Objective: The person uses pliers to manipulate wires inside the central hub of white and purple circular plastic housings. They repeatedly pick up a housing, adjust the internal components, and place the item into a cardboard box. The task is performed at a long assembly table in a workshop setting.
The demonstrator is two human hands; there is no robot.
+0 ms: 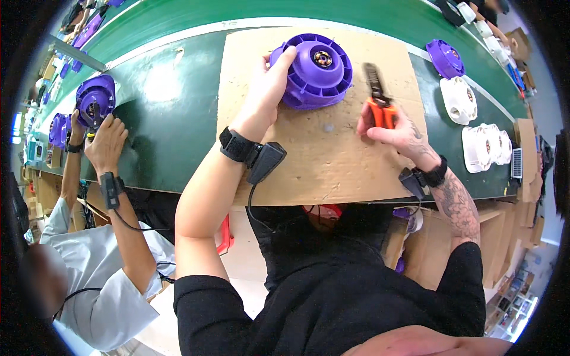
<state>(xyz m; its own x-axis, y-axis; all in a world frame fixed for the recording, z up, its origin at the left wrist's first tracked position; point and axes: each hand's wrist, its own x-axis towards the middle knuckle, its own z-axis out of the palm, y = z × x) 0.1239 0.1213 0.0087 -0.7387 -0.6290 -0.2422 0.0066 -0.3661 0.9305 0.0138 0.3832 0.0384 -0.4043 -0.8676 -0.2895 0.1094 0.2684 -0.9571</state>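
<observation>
On a brown cardboard sheet (pixel 332 160) sits a round purple plastic housing (pixel 304 62) with ribs round its rim and copper-coloured metal parts in its central hole (pixel 322 58). My left hand (pixel 268 86) grips the left edge of this housing, thumb on top and the other fingers hidden beneath. To the right, apart from the housing, my right hand (pixel 396 127) is closed round the orange handles of a pair of pliers (pixel 380 98). Their dark jaws point away from me and are slightly blurred, so the exact type is hard to read.
A green table (pixel 178 113) lies under the cardboard. At the right stand another purple housing (pixel 445 58) and several white housings (pixel 480 147). On the left a co-worker's hands (pixel 105 142) work with a tool on a purple housing (pixel 95 95). Cardboard boxes (pixel 528 160) stand at the far right.
</observation>
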